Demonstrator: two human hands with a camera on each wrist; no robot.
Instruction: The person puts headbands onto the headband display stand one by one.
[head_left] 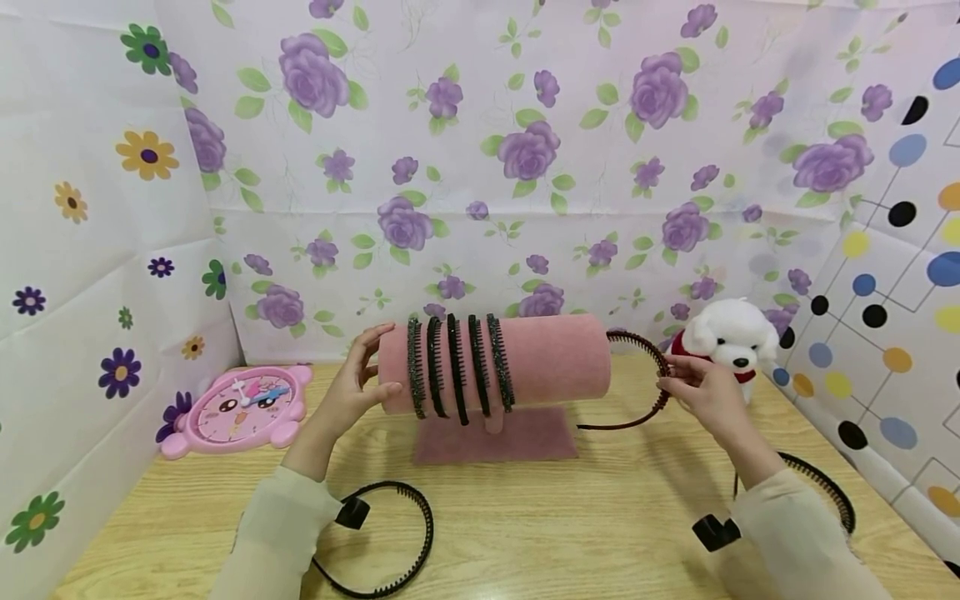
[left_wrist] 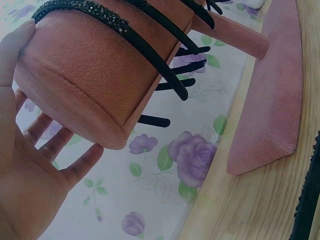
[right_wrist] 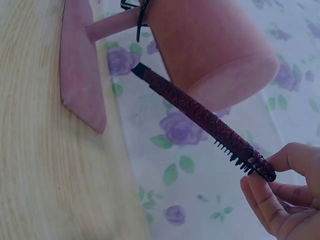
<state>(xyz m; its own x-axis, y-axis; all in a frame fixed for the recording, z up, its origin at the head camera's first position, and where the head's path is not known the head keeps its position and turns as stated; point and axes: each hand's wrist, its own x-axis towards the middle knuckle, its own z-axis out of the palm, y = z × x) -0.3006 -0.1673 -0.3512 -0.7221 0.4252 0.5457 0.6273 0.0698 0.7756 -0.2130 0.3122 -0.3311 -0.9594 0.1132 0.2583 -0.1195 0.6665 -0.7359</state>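
Note:
A pink plush headband stand (head_left: 555,354), a padded roll on a post and flat base, carries several black toothed headbands (head_left: 456,367) on its left half. My left hand (head_left: 351,387) holds the roll's left end, thumb in front and fingers behind. In the left wrist view its fingers (left_wrist: 82,165) touch the end edge near a headband with dark sparkling stones (left_wrist: 100,15). My right hand (head_left: 705,392) pinches a dark red glittery headband (right_wrist: 200,117) at its curved top. That headband is apart from the roll's bare right end, its open side facing the roll.
Black toothed headbands lie on the wooden table beneath each forearm, one at left (head_left: 427,533) and one at right (head_left: 828,487). A pink cartoon clock (head_left: 217,417) lies at the left. A white toy dog (head_left: 727,333) sits behind my right hand. Patterned sheets line the back and sides.

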